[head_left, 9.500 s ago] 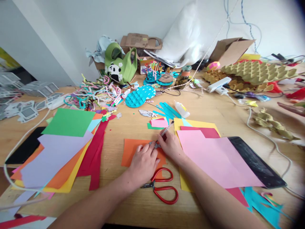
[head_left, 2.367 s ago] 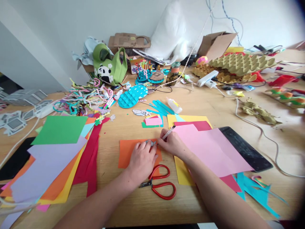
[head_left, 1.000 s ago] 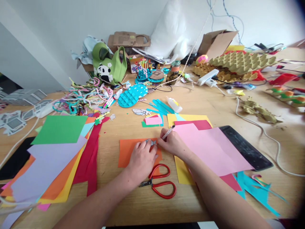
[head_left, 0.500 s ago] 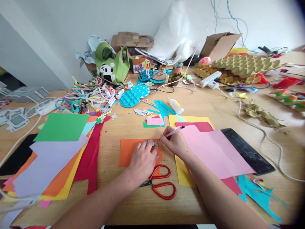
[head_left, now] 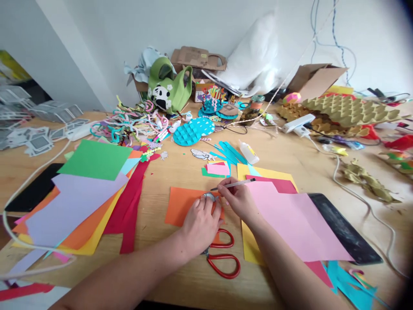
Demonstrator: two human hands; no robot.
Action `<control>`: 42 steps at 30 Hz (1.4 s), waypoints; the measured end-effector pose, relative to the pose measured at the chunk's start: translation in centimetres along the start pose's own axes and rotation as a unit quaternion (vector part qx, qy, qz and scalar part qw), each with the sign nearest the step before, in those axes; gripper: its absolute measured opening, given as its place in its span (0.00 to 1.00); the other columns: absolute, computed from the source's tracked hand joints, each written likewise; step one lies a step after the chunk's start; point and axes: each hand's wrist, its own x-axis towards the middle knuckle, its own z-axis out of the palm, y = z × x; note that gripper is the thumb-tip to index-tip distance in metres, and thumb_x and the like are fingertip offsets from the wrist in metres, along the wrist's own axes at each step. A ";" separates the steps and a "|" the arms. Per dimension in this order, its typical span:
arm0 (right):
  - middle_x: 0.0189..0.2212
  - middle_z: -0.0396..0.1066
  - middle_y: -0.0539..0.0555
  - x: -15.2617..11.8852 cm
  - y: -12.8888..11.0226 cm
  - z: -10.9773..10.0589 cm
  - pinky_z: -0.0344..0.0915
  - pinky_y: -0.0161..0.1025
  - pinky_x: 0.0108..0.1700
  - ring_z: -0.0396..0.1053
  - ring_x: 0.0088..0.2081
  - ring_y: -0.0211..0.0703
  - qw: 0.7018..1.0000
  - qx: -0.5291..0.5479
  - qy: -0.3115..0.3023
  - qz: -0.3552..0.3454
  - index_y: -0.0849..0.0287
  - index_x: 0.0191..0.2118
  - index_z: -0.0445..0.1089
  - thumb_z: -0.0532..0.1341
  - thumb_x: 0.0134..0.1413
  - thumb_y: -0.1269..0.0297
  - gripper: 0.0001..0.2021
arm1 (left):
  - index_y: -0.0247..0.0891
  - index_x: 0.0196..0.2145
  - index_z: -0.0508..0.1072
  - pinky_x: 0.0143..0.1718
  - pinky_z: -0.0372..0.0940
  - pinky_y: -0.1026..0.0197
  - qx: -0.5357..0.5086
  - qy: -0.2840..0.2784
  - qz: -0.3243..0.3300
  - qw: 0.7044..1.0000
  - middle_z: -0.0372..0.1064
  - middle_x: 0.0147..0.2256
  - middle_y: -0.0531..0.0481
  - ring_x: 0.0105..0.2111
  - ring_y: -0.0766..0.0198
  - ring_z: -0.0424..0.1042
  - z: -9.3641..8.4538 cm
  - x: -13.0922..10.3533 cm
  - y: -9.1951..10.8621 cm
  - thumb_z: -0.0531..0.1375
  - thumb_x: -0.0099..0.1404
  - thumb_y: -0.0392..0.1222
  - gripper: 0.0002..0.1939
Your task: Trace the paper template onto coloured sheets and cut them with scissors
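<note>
My left hand lies with its fingers stretched over an orange sheet of paper, open and pressing down. Under its fingertips is a small grey-and-white paper cutout, shaped like a fish and partly covered. A slim pen is pinched in my right hand, its tip close to the cutout's upper edge. Red-handled scissors rest below the orange sheet, their blades mostly hidden by my left hand.
Coloured paper is piled at left, topped by a green sheet. Right of my hands, a pink sheet overlaps a black tablet-like slab. Beyond are a glue bottle, another fish cutout and a white cable.
The pen tip has shifted from the cutout's right end to above its top edge, and the pen lies flatter. The whole view has turned slightly left. My left hand still holds the cutout down.
</note>
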 end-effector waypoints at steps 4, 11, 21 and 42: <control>0.23 0.68 0.52 0.5 -0.6 0.3 0.63 0.36 0.28 0.67 0.26 0.41 0.999 0.010 -0.037 0.008 0.59 0.30 0.65 0.59 0.52 0.54 0.12 | 0.26 0.54 0.64 0.47 0.61 0.51 0.011 0.017 -0.001 1.000 0.68 0.46 0.32 0.48 0.48 0.67 0.3 -0.2 0.0 0.54 0.66 0.49 0.25; 0.20 0.68 0.49 2.2 -2.6 2.3 0.62 0.35 0.26 0.67 0.23 0.39 0.999 -0.010 -0.045 -0.004 0.58 0.29 0.63 0.59 0.51 0.59 0.08 | 0.26 0.47 0.69 0.43 0.63 0.51 -0.008 0.022 -0.009 1.000 0.70 0.41 0.33 0.45 0.48 0.68 -0.2 0.0 -0.2 0.53 0.67 0.48 0.21; 0.16 0.61 0.46 2.1 -0.6 3.8 0.53 0.32 0.22 0.60 0.18 0.35 0.994 -0.103 0.017 -0.021 0.57 0.26 0.59 0.53 0.53 0.63 0.08 | 0.31 0.39 0.69 0.23 0.62 0.60 -0.070 -0.073 -0.039 0.994 0.70 0.38 0.37 0.25 0.60 0.70 -0.6 -0.4 -0.3 0.51 0.68 0.44 0.13; 0.16 0.62 0.47 1.8 -0.7 4.0 0.52 0.33 0.25 0.61 0.20 0.37 0.975 -0.219 -0.008 -0.037 0.56 0.25 0.58 0.51 0.52 0.66 0.06 | 0.28 0.44 0.69 0.19 0.63 0.59 -0.068 -0.073 -0.021 0.995 0.70 0.41 0.32 0.23 0.58 0.72 -0.7 -0.7 -0.3 0.46 0.70 0.45 0.19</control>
